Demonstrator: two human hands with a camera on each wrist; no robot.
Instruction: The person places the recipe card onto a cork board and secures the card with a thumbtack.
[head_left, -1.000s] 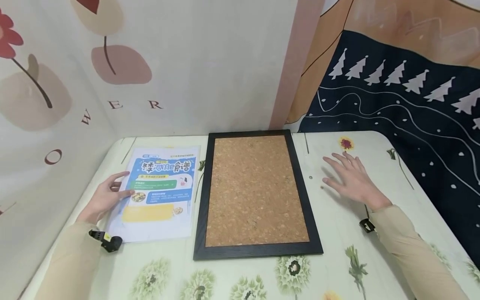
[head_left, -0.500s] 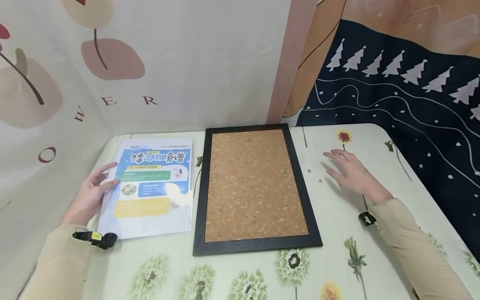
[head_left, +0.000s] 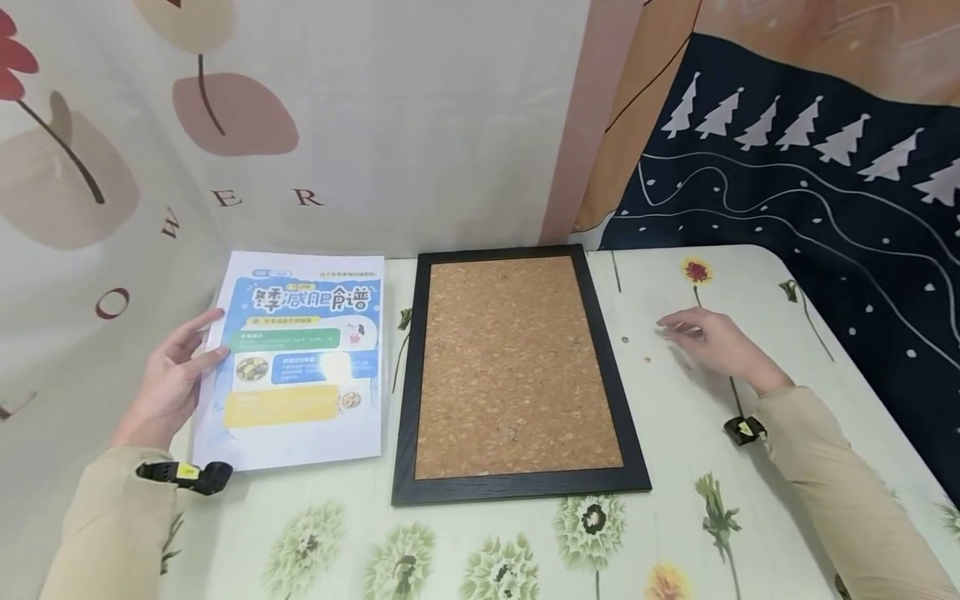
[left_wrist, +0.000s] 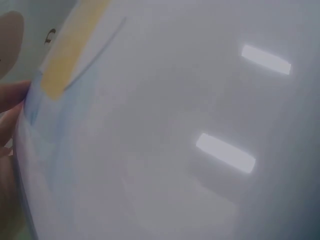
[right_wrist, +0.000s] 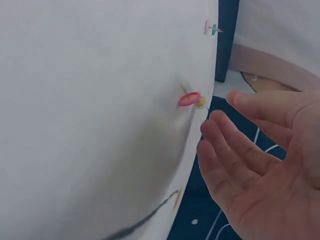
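My left hand (head_left: 167,379) pinches the left edge of a printed poster sheet (head_left: 303,446), glossy, with blue, green and yellow blocks and Chinese lettering. Its surface fills most of the left wrist view. The sheet's top covers part of the table's back edge. Next to it lies a cork board (head_left: 517,367) in a black frame. My right hand (head_left: 716,342) hovers above the table right of the board, fingers bent and apart from the thumb, holding nothing. In the right wrist view, a pink push pin (right_wrist: 189,99) and a yellow push pin (right_wrist: 201,103) are near its fingertips.
Farther along the table, a teal push pin (right_wrist: 214,29) shows in the right wrist view. A flower-printed cloth (head_left: 450,542) covers the table. A pale curtain (head_left: 420,125) hangs behind, and a dark tree-patterned cloth (head_left: 787,192) hangs at the right.
My left hand has drawn the sheet leftward and raised it, so its top now overlaps the table's back edge. The fingers of my right hand have bent from a wider spread.
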